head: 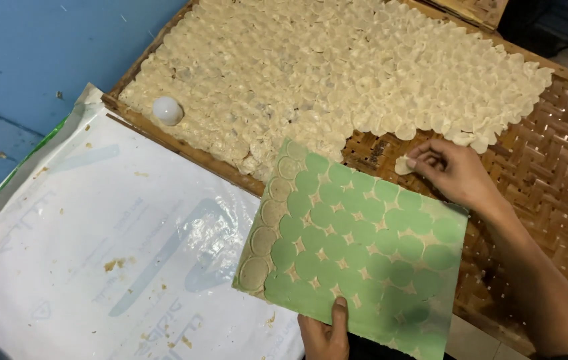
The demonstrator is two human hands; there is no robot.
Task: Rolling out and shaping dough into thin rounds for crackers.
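my left hand (324,331) pinches the near edge of a green sheet (364,257) marked with round imprints, a few pale dough discs still along its left side, tilted over the woven bamboo tray (557,167). my right hand (454,172) grips one pale disc (403,165) in its fingertips, just beside the overlapping discs (324,73) covering the tray. a small white ball (167,110) sits at the tray's left edge, above a white plastic sheet (97,247).

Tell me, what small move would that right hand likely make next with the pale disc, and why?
Probably set the pale disc down on the bare woven tray, beside the edge of the overlapping rows. The right hand pinches it just there, while the left hand holds the green sheet with discs left along one side.
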